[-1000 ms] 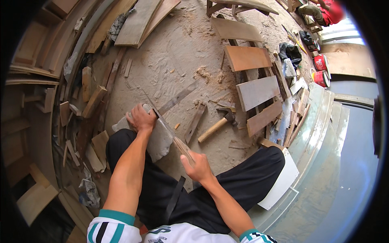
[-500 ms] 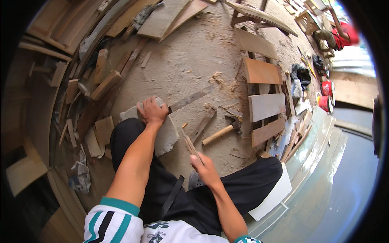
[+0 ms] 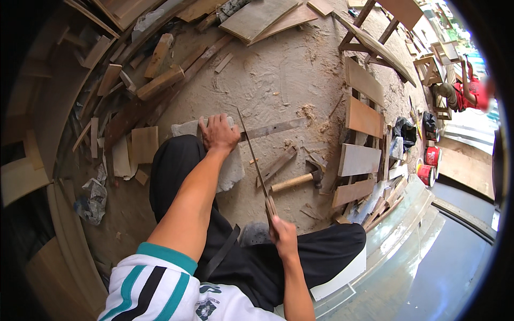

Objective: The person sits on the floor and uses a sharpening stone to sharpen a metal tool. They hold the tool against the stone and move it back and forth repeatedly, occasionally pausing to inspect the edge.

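Observation:
My left hand is closed over the near end of a flat strip of wood, pressing it down on a rough grey stone block. The strip's other end sticks out to the right over the sandy ground. In my right hand is the wooden handle of a handsaw. Its thin blade points away from me and crosses the strip just right of my left fingers; whether the teeth touch the wood I cannot tell. Right of the blade lie a short wood piece and a hammer.
Wood offcuts are heaped on the left. A slatted row of boards lies at right, with red tins beyond it and glass sheets nearer. A person in red is at the far right.
The saw has swung so its blade reaches past the strip's far edge; before, the tip was by the near edge. My left hand keeps its hold on the strip. The whole view has shifted.

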A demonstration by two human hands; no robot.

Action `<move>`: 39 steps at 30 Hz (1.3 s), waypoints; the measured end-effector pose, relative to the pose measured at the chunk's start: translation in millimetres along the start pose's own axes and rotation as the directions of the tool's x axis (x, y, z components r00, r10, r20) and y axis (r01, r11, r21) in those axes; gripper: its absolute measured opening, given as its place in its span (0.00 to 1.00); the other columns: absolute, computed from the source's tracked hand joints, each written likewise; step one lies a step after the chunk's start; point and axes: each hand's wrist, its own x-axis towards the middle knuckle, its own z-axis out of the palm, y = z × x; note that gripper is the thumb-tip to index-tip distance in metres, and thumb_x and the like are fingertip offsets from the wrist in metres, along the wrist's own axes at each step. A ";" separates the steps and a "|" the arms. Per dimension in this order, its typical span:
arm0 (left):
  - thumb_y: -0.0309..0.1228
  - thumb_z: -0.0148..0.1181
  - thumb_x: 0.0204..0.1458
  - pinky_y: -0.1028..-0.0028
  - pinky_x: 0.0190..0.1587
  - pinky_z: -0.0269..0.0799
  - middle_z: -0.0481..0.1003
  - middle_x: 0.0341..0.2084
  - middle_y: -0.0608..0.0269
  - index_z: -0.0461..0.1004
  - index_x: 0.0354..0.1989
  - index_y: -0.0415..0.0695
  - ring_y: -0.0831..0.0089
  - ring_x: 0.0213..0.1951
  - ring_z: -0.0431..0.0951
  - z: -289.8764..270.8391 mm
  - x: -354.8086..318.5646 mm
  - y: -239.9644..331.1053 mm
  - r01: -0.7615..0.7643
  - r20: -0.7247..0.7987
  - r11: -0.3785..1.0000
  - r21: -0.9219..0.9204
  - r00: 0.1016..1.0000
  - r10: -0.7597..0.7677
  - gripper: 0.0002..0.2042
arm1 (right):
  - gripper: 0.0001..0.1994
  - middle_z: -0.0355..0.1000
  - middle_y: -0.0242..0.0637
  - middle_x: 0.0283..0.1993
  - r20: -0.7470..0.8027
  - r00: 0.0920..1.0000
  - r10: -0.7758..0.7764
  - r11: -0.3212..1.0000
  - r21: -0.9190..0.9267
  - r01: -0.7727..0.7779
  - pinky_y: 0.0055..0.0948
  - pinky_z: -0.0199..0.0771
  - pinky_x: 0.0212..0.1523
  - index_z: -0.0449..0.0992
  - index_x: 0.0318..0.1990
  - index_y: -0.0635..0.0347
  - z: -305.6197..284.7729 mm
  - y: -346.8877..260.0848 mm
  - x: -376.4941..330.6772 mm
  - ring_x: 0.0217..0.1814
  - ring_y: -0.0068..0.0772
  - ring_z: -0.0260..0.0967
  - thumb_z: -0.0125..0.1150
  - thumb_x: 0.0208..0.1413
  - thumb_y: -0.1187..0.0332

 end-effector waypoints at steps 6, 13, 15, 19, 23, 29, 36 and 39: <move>0.42 0.53 0.50 0.49 0.68 0.38 0.73 0.49 0.53 0.70 0.52 0.39 0.61 0.58 0.66 3.3 1.1 7.2 -0.006 -0.019 1.000 0.030 1.000 0.007 0.24 | 0.25 0.56 0.24 0.15 0.051 0.991 -0.126 0.992 0.010 0.126 0.23 0.48 0.19 0.63 0.17 0.60 14.9 -4.6 54.1 0.17 0.17 0.51 0.50 0.65 0.55; 0.42 0.53 0.48 0.49 0.68 0.41 0.74 0.46 0.52 0.71 0.50 0.40 0.60 0.56 0.67 1.8 0.5 4.0 0.004 -0.029 0.998 0.058 1.000 -0.003 0.23 | 0.25 0.55 0.25 0.14 0.006 0.998 -0.065 0.993 -0.103 0.066 0.26 0.48 0.19 0.62 0.17 0.61 -1.0 -1.7 2.9 0.17 0.18 0.50 0.51 0.65 0.56; 0.41 0.53 0.48 0.49 0.67 0.43 0.74 0.45 0.52 0.72 0.50 0.40 0.60 0.56 0.68 2.3 0.0 2.7 -0.002 -0.052 0.998 0.066 0.999 0.005 0.23 | 0.26 0.55 0.26 0.14 0.011 1.000 -0.028 0.997 -0.068 0.029 0.27 0.48 0.20 0.61 0.17 0.61 -5.6 -6.3 -3.3 0.17 0.18 0.49 0.51 0.65 0.55; 0.42 0.54 0.48 0.49 0.67 0.42 0.73 0.47 0.52 0.71 0.50 0.41 0.60 0.56 0.67 -0.4 0.2 13.8 -0.005 -0.009 0.997 0.082 1.000 0.006 0.23 | 0.26 0.54 0.25 0.15 0.051 0.989 -0.136 0.989 -0.054 0.139 0.28 0.48 0.20 0.60 0.16 0.61 6.2 -11.1 60.9 0.18 0.18 0.49 0.51 0.65 0.55; 0.42 0.55 0.47 0.48 0.67 0.41 0.73 0.48 0.53 0.71 0.49 0.41 0.60 0.56 0.67 0.7 1.8 4.1 -0.003 -0.035 0.998 0.070 0.999 0.006 0.23 | 0.26 0.53 0.25 0.15 0.025 0.998 -0.053 0.997 -0.046 0.054 0.28 0.48 0.20 0.61 0.16 0.61 6.6 -10.6 29.7 0.18 0.18 0.48 0.52 0.64 0.56; 0.43 0.55 0.46 0.47 0.68 0.37 0.72 0.48 0.52 0.70 0.50 0.39 0.59 0.58 0.65 -2.7 5.3 8.6 -0.006 0.012 0.999 0.040 1.000 0.006 0.25 | 0.25 0.55 0.25 0.15 -0.004 0.997 -0.076 0.997 -0.021 0.076 0.27 0.49 0.20 0.62 0.17 0.62 11.6 -11.7 35.5 0.18 0.18 0.50 0.52 0.65 0.56; 0.43 0.57 0.45 0.46 0.70 0.31 0.69 0.52 0.52 0.67 0.53 0.37 0.59 0.61 0.61 -2.1 -3.5 2.9 -0.029 0.004 0.999 0.015 1.000 0.029 0.28 | 0.25 0.58 0.26 0.15 0.001 1.000 -0.026 1.000 -0.011 0.026 0.25 0.49 0.20 0.64 0.17 0.63 13.7 -4.5 16.8 0.17 0.18 0.51 0.51 0.65 0.56; 0.41 0.57 0.44 0.46 0.70 0.33 0.69 0.53 0.52 0.67 0.53 0.38 0.59 0.61 0.61 0.1 -9.5 2.2 -0.057 -0.071 0.997 0.049 0.996 0.060 0.28 | 0.25 0.58 0.26 0.15 -0.014 0.999 0.035 0.998 0.044 -0.035 0.25 0.49 0.20 0.64 0.17 0.62 7.9 1.0 5.2 0.17 0.18 0.51 0.50 0.65 0.56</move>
